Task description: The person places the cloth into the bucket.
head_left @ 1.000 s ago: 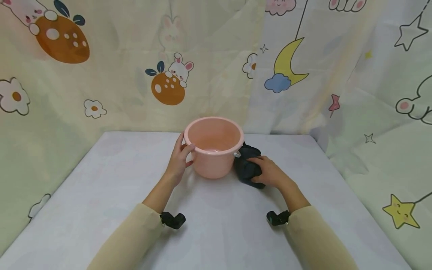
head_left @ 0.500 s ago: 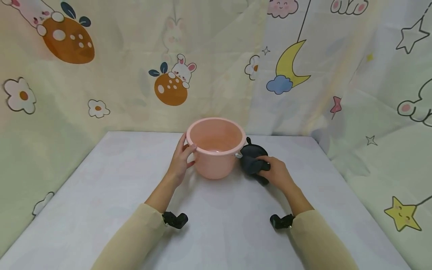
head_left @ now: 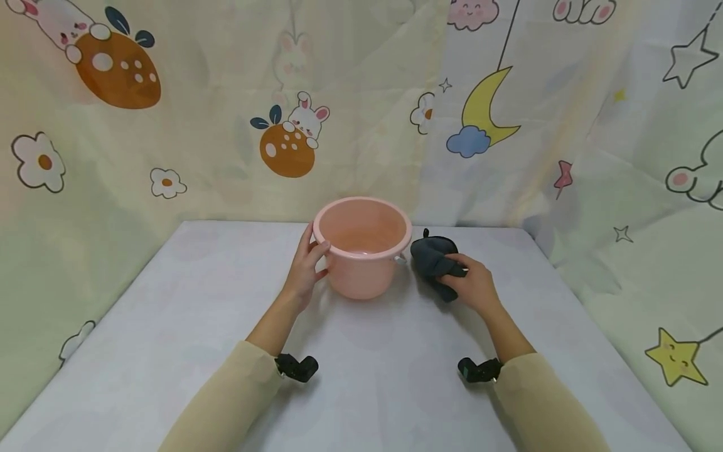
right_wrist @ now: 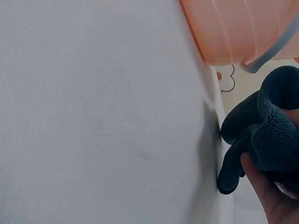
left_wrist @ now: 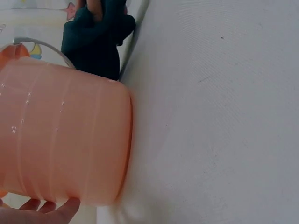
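A pink plastic bucket [head_left: 361, 276] stands upright on the white table, its mouth facing up. My left hand [head_left: 302, 270] holds its left side just below the rim; the left wrist view shows the fingertips [left_wrist: 71, 205] against the ribbed wall. To the right of the bucket, my right hand [head_left: 470, 281] pinches a dark teal, soft, fuzzy cloth [head_left: 432, 257] between thumb and fingers. The cloth is bunched, a small loop sticks up at its top, and its lower folds hang close over the tabletop. Part of it is hidden behind the right hand.
A grey bucket handle [right_wrist: 275, 46] hangs along the bucket's right side. The white table [head_left: 361, 376] ends just behind the bucket at a cartoon-printed curtain [head_left: 361, 94]. Each wrist carries a small black camera [head_left: 298, 368].
My right hand has drawn the cloth rightward, away from the bucket's side, and a gap now shows between them. My left hand keeps its hold on the bucket, which stays in place.
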The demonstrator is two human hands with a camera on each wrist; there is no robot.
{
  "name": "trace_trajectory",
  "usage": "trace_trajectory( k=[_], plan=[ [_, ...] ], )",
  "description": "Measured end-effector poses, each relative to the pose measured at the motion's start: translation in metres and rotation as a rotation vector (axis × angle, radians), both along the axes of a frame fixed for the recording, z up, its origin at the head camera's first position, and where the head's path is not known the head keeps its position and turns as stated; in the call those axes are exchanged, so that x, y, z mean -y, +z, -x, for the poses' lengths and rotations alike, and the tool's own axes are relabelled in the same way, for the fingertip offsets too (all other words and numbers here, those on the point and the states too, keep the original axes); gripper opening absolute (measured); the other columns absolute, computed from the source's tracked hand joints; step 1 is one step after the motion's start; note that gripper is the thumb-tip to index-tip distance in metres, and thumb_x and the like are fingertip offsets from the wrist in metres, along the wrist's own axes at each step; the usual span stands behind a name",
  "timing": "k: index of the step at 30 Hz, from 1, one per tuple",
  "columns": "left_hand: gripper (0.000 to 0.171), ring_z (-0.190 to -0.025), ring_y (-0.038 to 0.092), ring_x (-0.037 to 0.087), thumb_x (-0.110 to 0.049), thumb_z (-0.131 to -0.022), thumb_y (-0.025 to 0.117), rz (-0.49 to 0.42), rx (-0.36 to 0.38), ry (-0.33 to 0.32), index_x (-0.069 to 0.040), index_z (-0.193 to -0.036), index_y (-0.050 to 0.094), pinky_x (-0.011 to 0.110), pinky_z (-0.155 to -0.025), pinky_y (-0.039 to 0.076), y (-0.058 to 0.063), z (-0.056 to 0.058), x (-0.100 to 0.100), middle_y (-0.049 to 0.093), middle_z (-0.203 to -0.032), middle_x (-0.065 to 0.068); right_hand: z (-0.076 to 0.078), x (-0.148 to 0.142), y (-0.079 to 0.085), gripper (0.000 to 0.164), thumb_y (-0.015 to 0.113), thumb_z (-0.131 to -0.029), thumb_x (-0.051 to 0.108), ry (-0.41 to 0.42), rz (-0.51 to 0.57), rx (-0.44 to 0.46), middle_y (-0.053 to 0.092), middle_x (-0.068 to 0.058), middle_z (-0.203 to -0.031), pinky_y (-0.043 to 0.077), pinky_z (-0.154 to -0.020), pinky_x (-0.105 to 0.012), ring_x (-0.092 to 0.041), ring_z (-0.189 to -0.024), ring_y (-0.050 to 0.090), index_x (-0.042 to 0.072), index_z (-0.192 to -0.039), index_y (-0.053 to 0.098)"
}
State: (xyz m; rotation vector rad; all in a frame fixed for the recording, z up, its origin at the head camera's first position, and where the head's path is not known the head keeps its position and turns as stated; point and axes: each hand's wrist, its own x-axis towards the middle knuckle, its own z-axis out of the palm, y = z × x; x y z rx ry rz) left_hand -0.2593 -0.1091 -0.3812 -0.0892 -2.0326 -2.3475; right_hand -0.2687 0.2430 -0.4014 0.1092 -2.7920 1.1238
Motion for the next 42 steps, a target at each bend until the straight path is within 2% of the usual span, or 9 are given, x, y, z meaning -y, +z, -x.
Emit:
trace_trajectory(
  k=[7,12,19,25,32,42],
  plan=[
    [0.072,-0.147,0.035,0.031,-0.03,-0.103,0.051,0.002,-0.007,-0.003,-0.035,-0.166,0.017,0.069,-0.116,0.032,0.001,0.001,-0.001,0.031,-0.164,0.012,-0.005,-0.002,0.012,0.064,0.073,-0.094,0.03,-0.068,0.079,0.045,0.038,-0.027,-0.16,0.042,-0.111,-0.062,-0.049,-0.148,0.034,0.005,-0.148,0.053],
    [0.071,-0.146,0.036,0.03,-0.031,-0.103,0.051,-0.003,0.001,-0.002,-0.036,-0.166,0.018,0.068,-0.117,0.032,0.001,0.0,-0.002,0.033,-0.163,0.012,-0.009,-0.004,0.017,0.065,0.074,-0.093,0.031,-0.081,0.132,0.057,0.042,-0.026,-0.158,0.043,-0.111,-0.061,-0.048,-0.148,0.035,0.005,-0.149,0.051],
    [0.071,-0.146,0.036,0.03,-0.03,-0.103,0.051,-0.005,0.005,-0.009,-0.036,-0.166,0.018,0.069,-0.117,0.031,0.0,0.002,-0.002,0.032,-0.163,0.012,-0.015,-0.005,0.023,0.061,0.075,-0.094,0.026,-0.077,0.207,-0.014,0.049,-0.025,-0.152,0.048,-0.106,-0.06,-0.047,-0.14,0.046,0.007,-0.147,0.054],
    [0.072,-0.148,0.034,0.029,-0.031,-0.102,0.051,-0.005,0.008,-0.003,-0.035,-0.166,0.017,0.068,-0.117,0.031,0.001,0.0,-0.002,0.029,-0.166,0.009,-0.018,-0.002,0.035,0.061,0.073,-0.094,0.026,-0.087,0.255,-0.078,0.05,-0.025,-0.149,0.05,-0.102,-0.059,-0.047,-0.127,0.057,0.006,-0.148,0.053],
    [0.072,-0.149,0.032,0.03,-0.03,-0.102,0.049,-0.003,-0.006,-0.002,-0.034,-0.166,0.017,0.069,-0.117,0.03,0.002,0.0,-0.003,0.027,-0.167,0.01,-0.021,0.002,0.05,0.061,0.074,-0.095,0.03,-0.099,0.32,-0.116,0.051,-0.024,-0.147,0.048,-0.106,-0.06,-0.045,-0.134,0.052,0.006,-0.147,0.054],
    [0.071,-0.148,0.032,0.029,-0.03,-0.103,0.048,0.001,-0.019,-0.001,-0.035,-0.166,0.016,0.068,-0.117,0.031,0.002,-0.001,-0.004,0.024,-0.168,0.008,-0.024,0.004,0.063,0.06,0.073,-0.095,0.033,-0.102,0.361,-0.154,0.053,-0.023,-0.141,0.049,-0.104,-0.059,-0.044,-0.127,0.056,0.006,-0.146,0.055]
  ],
)
